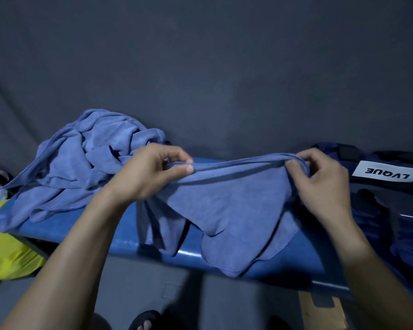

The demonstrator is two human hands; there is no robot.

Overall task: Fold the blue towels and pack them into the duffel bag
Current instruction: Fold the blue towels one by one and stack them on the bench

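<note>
A blue towel [227,206] hangs over the middle of the blue table [284,265], its top edge stretched between both hands. My left hand [150,170] pinches that edge at its left end. My right hand [320,179] pinches the bunched right end. The lower part of the towel droops past the table's front edge. A crumpled pile of more blue towels [81,158] lies on the table's left side. The dark navy duffel bag [386,194], with a white label reading LVQUE, sits at the right end of the table.
A yellow cloth or bag [7,253] sits below the table's left end. A brown cardboard piece [322,310] lies on the floor at the lower right. My sandalled foot [146,320] shows on the grey floor. A dark grey wall stands behind the table.
</note>
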